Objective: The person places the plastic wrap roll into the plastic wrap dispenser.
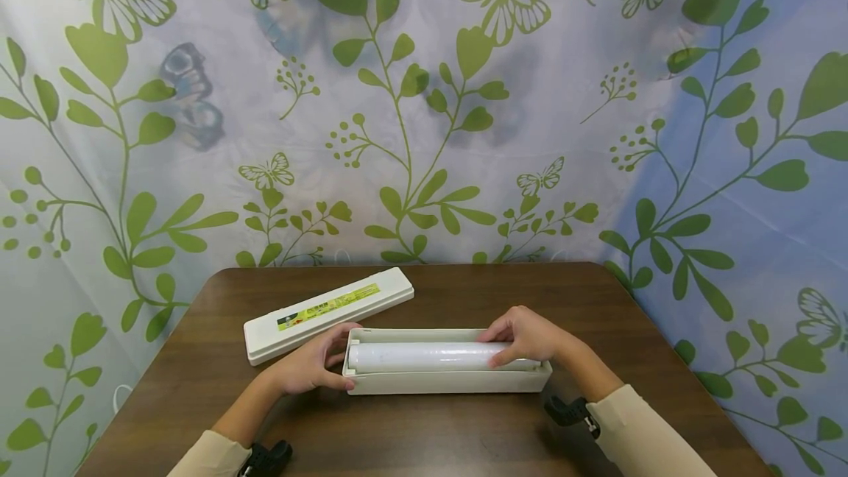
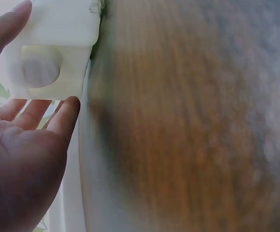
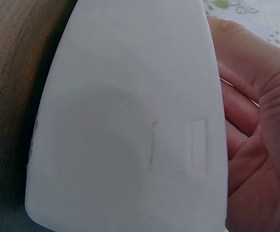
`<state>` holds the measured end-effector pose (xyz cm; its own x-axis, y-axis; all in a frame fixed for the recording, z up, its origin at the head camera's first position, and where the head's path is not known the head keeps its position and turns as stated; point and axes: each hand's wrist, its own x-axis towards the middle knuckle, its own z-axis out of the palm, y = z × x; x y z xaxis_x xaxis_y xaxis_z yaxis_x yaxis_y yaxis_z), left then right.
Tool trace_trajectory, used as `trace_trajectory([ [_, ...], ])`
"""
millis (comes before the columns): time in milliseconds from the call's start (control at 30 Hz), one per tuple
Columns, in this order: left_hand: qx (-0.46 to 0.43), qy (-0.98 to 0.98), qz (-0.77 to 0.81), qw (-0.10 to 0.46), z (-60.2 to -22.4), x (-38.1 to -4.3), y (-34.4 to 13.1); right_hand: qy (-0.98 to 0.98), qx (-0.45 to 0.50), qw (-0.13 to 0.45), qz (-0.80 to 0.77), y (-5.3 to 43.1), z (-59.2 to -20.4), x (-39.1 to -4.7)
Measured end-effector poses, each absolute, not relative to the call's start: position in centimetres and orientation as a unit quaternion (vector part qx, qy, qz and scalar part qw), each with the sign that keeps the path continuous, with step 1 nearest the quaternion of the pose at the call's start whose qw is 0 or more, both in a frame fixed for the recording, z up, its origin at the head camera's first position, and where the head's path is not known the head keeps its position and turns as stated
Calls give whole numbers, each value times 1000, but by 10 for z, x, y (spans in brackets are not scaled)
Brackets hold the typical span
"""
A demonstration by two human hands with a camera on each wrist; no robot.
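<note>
A long cream-white box (image 1: 450, 383) sits without its lid on the table, and a roll of cling film (image 1: 424, 355) lies lengthwise inside it. My left hand (image 1: 310, 365) grips the box's left end, thumb at the front and fingers at the back. In the left wrist view that hand (image 2: 29, 154) spans the box end (image 2: 75, 77), which has a round shape showing in its cut-out. My right hand (image 1: 530, 337) reaches over the right end, its thumb on the roll and its fingers behind it. The right wrist view shows the box's end wall (image 3: 130, 121) beside the hand (image 3: 256, 111), hiding the roll.
The white lid (image 1: 327, 311), bearing a yellow-green label, lies at an angle behind the box on the left. Brown wood forms the table (image 1: 424, 433). A curtain (image 1: 424, 131) with green leaves and butterflies hangs behind the table and at both sides.
</note>
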<state>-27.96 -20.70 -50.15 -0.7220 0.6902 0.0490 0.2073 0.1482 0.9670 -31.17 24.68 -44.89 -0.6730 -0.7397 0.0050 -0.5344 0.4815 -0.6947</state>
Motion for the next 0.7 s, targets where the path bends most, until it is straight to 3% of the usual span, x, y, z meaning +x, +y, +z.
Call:
trace_trajectory([
  [700, 306, 731, 574, 208, -502, -279, -208, 860, -360, 136, -335, 248, -450, -303],
])
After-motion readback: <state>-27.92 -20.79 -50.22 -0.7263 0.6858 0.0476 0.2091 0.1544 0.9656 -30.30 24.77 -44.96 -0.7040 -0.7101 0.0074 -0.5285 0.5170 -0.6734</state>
